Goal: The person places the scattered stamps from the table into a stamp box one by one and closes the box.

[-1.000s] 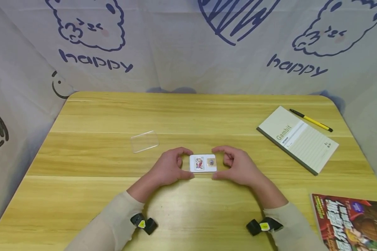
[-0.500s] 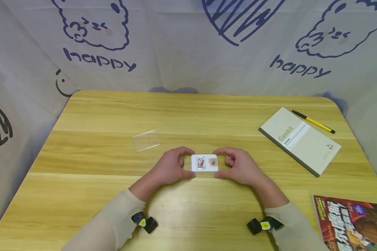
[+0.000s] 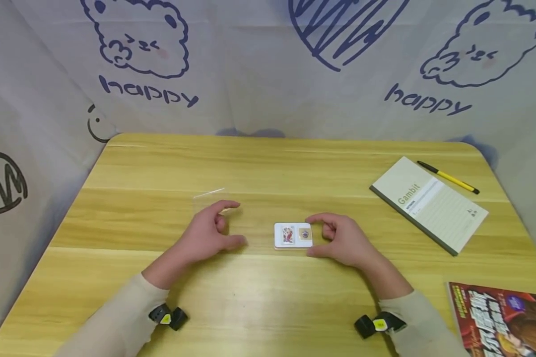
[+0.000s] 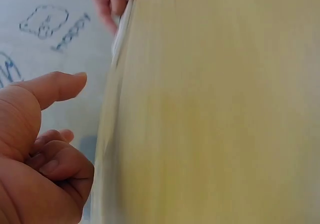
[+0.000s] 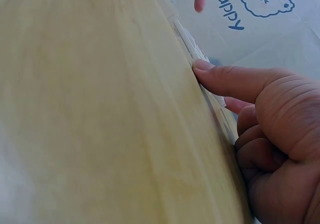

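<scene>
A small flat white case (image 3: 293, 235) with rounded corners lies on the wooden table (image 3: 268, 302). On its face are a tiny colourful picture card and a gold square. My right hand (image 3: 346, 240) pinches the right end between thumb and index finger, other fingers folded; in the right wrist view the thumb (image 5: 230, 80) lies at the case's near edge. My left hand (image 3: 207, 230) holds nothing, to the left of the case, thumb and index finger spread apart. Behind it lies a clear plastic lid (image 3: 209, 194), its near part hidden by the fingers.
A Gambit notebook (image 3: 429, 206) lies at the right, with a yellow and black pen (image 3: 448, 177) beyond it. A red comic magazine (image 3: 502, 320) is at the front right. A white printed cloth (image 3: 268, 69) hangs behind the table.
My left hand has let go of the case's left end and moved left, towards the clear lid. My right hand keeps its pinch; the case stays in place.
</scene>
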Motion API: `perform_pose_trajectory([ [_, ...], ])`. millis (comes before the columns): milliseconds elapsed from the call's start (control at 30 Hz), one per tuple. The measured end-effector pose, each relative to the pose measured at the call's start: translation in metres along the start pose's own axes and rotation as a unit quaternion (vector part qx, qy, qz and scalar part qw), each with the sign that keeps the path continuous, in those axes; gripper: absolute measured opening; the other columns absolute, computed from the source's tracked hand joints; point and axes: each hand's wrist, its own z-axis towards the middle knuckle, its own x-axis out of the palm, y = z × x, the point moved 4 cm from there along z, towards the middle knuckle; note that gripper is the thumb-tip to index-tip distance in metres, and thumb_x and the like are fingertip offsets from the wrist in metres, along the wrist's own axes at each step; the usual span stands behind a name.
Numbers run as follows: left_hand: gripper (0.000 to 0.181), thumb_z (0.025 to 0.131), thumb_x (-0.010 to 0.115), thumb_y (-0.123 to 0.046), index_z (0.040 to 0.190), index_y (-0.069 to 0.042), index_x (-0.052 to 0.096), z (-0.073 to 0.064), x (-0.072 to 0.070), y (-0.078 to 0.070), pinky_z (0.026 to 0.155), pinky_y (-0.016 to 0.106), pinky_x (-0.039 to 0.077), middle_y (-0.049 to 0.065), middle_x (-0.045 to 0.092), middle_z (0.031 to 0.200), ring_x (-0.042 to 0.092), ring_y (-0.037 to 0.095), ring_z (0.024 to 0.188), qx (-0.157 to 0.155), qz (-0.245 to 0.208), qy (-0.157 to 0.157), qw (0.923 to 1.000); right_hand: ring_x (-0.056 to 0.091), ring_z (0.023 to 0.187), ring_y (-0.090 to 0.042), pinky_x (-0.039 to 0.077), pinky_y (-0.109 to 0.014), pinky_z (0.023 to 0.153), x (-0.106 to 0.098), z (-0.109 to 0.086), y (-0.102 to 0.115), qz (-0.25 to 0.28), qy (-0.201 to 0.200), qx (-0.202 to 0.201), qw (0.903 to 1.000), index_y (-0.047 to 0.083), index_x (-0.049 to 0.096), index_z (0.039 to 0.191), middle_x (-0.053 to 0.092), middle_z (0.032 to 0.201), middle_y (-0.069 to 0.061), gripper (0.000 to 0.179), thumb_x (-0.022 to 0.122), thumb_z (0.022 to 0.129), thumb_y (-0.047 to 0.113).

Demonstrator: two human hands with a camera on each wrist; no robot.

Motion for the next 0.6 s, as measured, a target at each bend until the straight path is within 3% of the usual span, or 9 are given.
perform_pose_trajectory([
  [300,0.08,0.076,0.089,-0.018,0.142,-0.002,0.047,-0.004,-0.057,0.038,0.056,0.031,0.032,0.001,0.036,0.068,0.032,0.014,0.057,-0.031,0.048,-0.049,0.9972,0.032,0.059,-0.011,0.037,-0.034,0.074,0.001,0.001,0.0,0.012,-0.004,-0.015,0.9998,0.008,0.07,0.117,0.032,0.063,0.006,0.057,0.095,0.066,0.017],
  [433,0.084,0.077,0.089,-0.02,0.144,0.0,0.043,-0.003,-0.069,0.049,0.054,0.031,0.033,0.001,0.038,0.066,0.032,0.013,0.054,-0.048,0.057,-0.051,0.9959,0.033,0.06,-0.012,0.037,-0.034,0.074,0.001,0.001,0.001,0.013,-0.003,-0.011,0.9998,0.009,0.07,0.117,0.032,0.063,0.006,0.058,0.095,0.066,0.017],
  [600,0.08,0.078,0.088,-0.022,0.141,0.001,0.046,0.0,-0.073,0.055,0.053,0.031,0.034,0.002,0.04,0.065,0.034,0.014,0.054,-0.069,0.057,-0.043,0.9951,0.032,0.059,-0.012,0.037,-0.035,0.074,0.0,-0.001,0.001,0.011,-0.002,-0.008,0.9999,0.008,0.069,0.118,0.032,0.063,0.006,0.058,0.095,0.067,0.018],
])
